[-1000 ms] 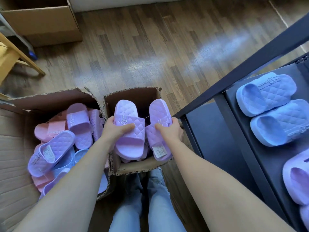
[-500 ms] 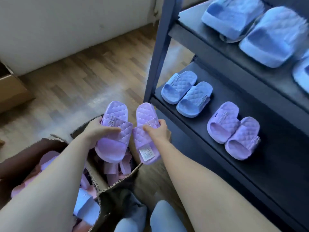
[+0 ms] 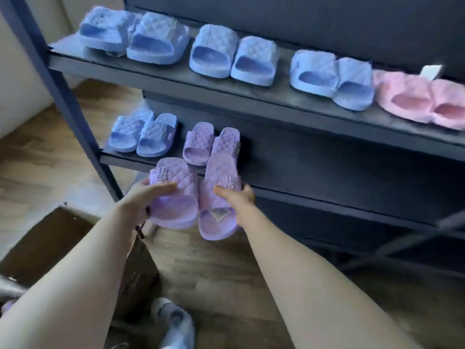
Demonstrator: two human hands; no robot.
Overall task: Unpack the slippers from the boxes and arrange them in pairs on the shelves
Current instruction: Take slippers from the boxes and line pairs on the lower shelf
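Observation:
My left hand (image 3: pixel 142 197) grips a purple quilted slipper (image 3: pixel 173 205) by its strap. My right hand (image 3: pixel 237 200) grips the matching purple slipper (image 3: pixel 216 217), which has a label on its insole. Both slippers hang in the air just in front of the lower shelf (image 3: pixel 314 172) of the dark rack. A blue pair (image 3: pixel 143 133) and a purple pair (image 3: pixel 210 142) lie on that shelf. The upper shelf (image 3: pixel 226 89) carries three blue pairs (image 3: pixel 234 56) and a pink pair (image 3: pixel 422 99).
An open cardboard box (image 3: pixel 47 240) stands on the wooden floor at the lower left, its contents mostly out of view. The rack's upright post (image 3: pixel 63 91) rises at the left. My slippered foot (image 3: pixel 173 321) shows at the bottom.
I have lifted the purple pair out of the box and carried it up and to the right, towards the lower shelf. My view has swung from the boxes to the rack.

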